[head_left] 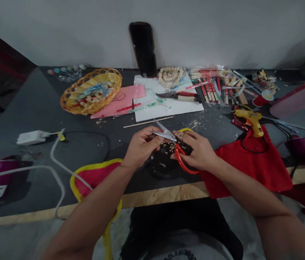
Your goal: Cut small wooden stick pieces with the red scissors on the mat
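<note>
My right hand (201, 151) grips the red-handled scissors (179, 155), whose blades are spread and point away to the left. My left hand (140, 146) is closed in a pinch right at the blades. What its fingers hold is hidden or too small to make out. Beneath both hands, small pale cut bits (169, 147) lie on a dark surface. A thin wooden stick (148, 122) lies on the table just beyond the left hand.
A wicker basket (65, 99) stands back left. Pliers (186, 96) lie on a white sheet (144, 115) before a leaning phone (143, 48). On the right are wrapped chopsticks (210, 90), a yellow glue gun (252, 119) and red cloth (263, 162). A white cable (57, 162) crosses the left.
</note>
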Motion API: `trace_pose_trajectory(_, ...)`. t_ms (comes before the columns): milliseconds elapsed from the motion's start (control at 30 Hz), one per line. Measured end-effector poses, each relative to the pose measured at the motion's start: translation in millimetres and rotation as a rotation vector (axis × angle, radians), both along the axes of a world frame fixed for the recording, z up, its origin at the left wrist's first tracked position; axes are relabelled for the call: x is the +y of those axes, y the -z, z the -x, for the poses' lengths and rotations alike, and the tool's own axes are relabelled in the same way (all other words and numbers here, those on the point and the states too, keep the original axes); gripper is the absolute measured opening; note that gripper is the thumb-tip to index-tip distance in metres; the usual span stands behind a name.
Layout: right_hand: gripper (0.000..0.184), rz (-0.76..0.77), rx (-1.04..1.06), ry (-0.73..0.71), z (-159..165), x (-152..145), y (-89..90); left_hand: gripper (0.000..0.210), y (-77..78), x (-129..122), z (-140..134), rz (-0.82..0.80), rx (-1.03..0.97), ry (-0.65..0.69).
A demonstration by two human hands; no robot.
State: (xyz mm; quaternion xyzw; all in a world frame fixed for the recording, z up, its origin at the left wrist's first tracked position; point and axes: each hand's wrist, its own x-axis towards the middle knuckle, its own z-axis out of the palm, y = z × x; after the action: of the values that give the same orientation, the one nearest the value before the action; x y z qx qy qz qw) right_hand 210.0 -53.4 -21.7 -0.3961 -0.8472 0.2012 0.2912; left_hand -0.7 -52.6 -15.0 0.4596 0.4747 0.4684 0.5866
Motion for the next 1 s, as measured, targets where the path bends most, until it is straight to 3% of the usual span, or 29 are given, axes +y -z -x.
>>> trace_pose_trajectory(233, 0.064, -0.021, -0.041, 0.053, -1.9, 0.3, -2.2, 0.023, 1.2, 0.3, 2.2, -0.078, 0.098, -0.021)
trace_pose_trajectory(567, 0.063, -0.108, 0.002, -0.003, -1.4, -0.3, 3.3, 0.017, -7.0, -1.8, 1.2, 0.119, -0.081, 0.095)
trace_pose_trajectory(833, 0.058, -0.130, -0.019, 0.014, 0.0, -0.4, 2.0, 0.025, -8.9, 0.5, 3.4, 0.124, -0.129, 0.056)
trace_pose_trajectory(1000, 0.064, -0.135, -0.040, 0.007, -2.2, 1.9, 1.3, 0.027, -6.5, -0.6, 4.0, 0.192, -0.091, 0.115)
